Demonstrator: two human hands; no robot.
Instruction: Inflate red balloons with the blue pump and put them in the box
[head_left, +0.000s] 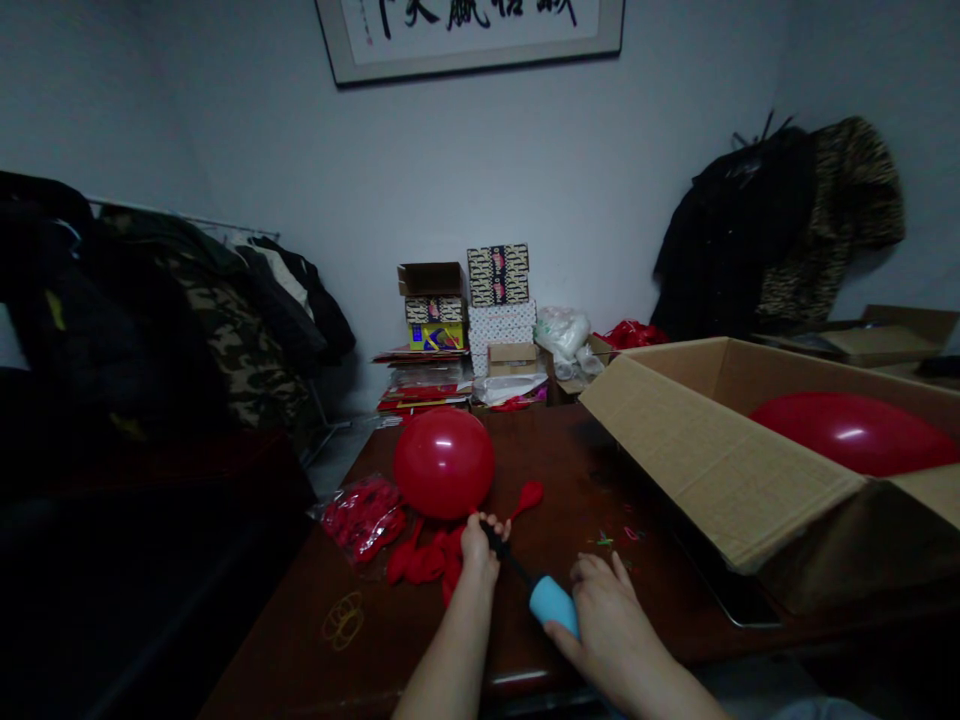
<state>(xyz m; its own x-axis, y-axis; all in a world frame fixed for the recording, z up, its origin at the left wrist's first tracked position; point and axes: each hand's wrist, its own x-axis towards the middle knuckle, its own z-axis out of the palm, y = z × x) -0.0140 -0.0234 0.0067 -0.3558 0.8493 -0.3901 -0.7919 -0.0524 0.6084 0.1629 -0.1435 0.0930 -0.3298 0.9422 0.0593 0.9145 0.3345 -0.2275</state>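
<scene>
A red balloon (444, 462), partly inflated, sits on the nozzle of a hand pump with a light blue body (553, 604). My left hand (478, 550) pinches the balloon's neck around the black nozzle. My right hand (611, 610) grips the pump's blue body near the table's front edge. Several flat red balloons (427, 562) lie on the dark wooden table (570, 480) under and left of my left hand. One more flat balloon (528, 496) lies just right of the inflated one.
An open cardboard box (720, 470) at the right holds a big red inflated balloon (855, 432). A bag of red balloons (364, 515) and yellow rubber bands (343, 620) lie at the left. Stacked boxes (498, 300) stand by the wall; coats hang on both sides.
</scene>
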